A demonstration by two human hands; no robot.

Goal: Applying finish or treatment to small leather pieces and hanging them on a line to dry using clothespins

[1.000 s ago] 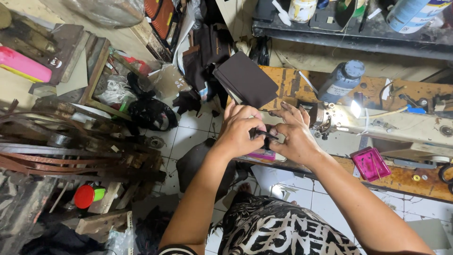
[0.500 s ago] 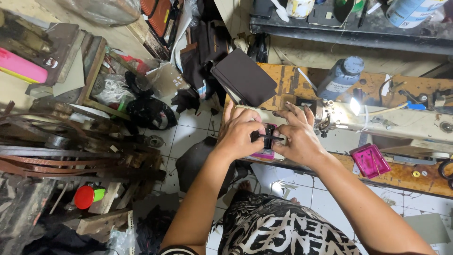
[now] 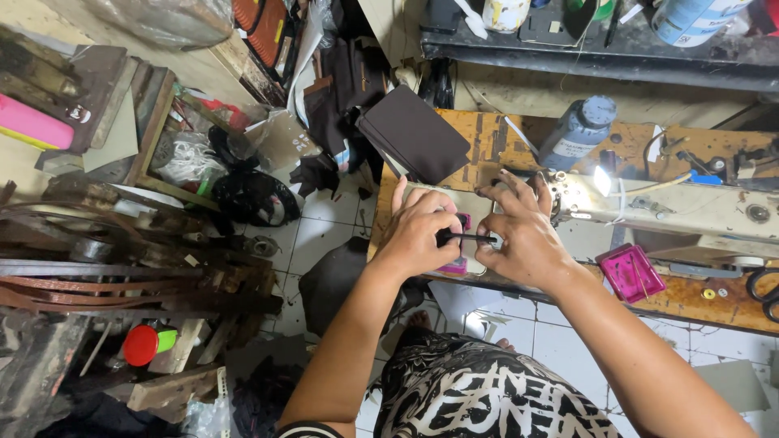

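Your bench (image 3: 503, 142) carries the pale sewing machine (image 3: 690, 207), which lies just to the right of your right hand (image 3: 527, 239), and both hands meet in front of its lit end. Between them you hold a thin black strap (image 3: 471, 238); its long axis runs level from one hand to the other. Your left hand (image 3: 418, 231) is closed around its thicker left end, while your right hand pinches the other end with the fingertips, the remaining fingers spread toward the machine.
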